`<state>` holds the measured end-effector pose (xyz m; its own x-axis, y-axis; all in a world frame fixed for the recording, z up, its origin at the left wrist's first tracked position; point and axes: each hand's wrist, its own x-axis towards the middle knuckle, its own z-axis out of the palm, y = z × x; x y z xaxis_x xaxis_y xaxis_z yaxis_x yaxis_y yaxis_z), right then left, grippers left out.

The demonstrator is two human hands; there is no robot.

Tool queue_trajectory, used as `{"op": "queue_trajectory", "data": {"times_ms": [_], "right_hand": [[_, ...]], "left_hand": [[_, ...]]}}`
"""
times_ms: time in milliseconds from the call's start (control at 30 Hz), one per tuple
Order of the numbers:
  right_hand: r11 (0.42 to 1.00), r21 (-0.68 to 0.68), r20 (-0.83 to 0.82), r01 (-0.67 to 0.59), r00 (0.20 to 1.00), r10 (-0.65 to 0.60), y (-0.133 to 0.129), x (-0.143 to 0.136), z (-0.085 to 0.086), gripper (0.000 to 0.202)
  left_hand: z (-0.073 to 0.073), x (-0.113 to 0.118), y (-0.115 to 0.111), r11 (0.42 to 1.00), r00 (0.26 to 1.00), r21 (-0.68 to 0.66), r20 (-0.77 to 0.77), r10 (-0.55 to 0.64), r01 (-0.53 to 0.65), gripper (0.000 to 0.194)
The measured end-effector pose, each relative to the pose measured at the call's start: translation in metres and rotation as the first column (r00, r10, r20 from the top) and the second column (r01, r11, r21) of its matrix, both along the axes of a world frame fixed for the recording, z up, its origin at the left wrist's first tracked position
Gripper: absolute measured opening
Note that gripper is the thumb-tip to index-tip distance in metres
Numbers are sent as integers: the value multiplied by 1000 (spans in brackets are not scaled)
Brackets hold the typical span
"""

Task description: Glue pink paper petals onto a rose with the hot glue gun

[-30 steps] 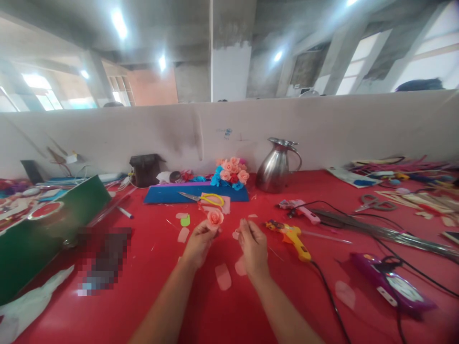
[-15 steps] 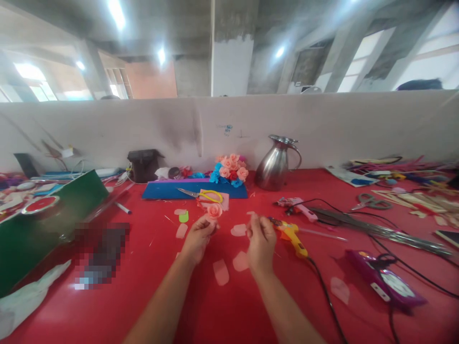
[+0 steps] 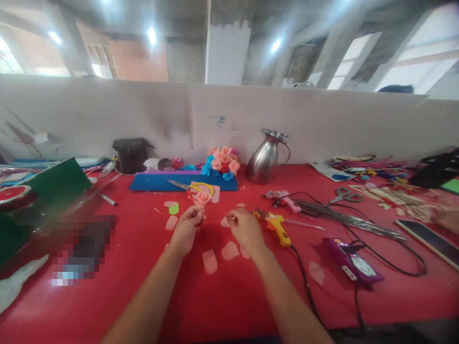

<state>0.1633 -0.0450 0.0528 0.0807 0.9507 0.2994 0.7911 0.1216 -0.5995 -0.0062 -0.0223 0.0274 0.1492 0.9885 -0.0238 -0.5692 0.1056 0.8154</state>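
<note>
My left hand [image 3: 187, 228] pinches a pink artificial rose [image 3: 203, 198] by its base, the bloom standing above the fingertips. Just to the right, my right hand [image 3: 246, 228] is low over the table, palm down. Its thumb and forefinger close at the edge of a pale pink petal [image 3: 224, 222]. Several loose petals surround my hands, among them one petal [image 3: 210, 261] in front and another petal [image 3: 230, 250] near my right wrist. A yellow glue gun [image 3: 275, 225] lies right of my right hand. Yellow-handled scissors [image 3: 202, 188] rest behind the rose.
Behind my hands are a blue board [image 3: 154, 183], a bunch of pink and blue flowers [image 3: 223, 163] and a steel jug [image 3: 265, 160]. A purple power strip [image 3: 353, 263] with black cables lies right. Green board [image 3: 53, 191] stands left. Another person's hand [image 3: 448, 219] shows at far right.
My right hand has come down and toward the left, its fingers turning to the petal. The rose stays in my left hand, tilted a little. The whole view has shifted slightly.
</note>
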Motion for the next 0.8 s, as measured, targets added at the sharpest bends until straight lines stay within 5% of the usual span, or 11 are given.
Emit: {"op": "queue_trajectory", "data": {"times_ms": [133, 300, 500, 800], "right_hand": [[997, -74, 394, 36, 919, -4, 9, -8, -12, 12], [994, -71, 475, 79, 879, -36, 14, -8, -25, 15], [990, 83, 283, 117, 949, -136, 13, -5, -27, 9], [969, 233, -206, 84, 978, -36, 12, -2, -31, 14]], "left_hand": [[-3, 1, 0, 1000, 1000, 7, -5, -29, 29, 15], [-4, 2, 0, 999, 999, -3, -11, -40, 40, 15], [-4, 5, 0, 999, 998, 4, 26, -49, 49, 16], [-5, 9, -6, 991, 991, 56, 46, -127, 124, 16]]}}
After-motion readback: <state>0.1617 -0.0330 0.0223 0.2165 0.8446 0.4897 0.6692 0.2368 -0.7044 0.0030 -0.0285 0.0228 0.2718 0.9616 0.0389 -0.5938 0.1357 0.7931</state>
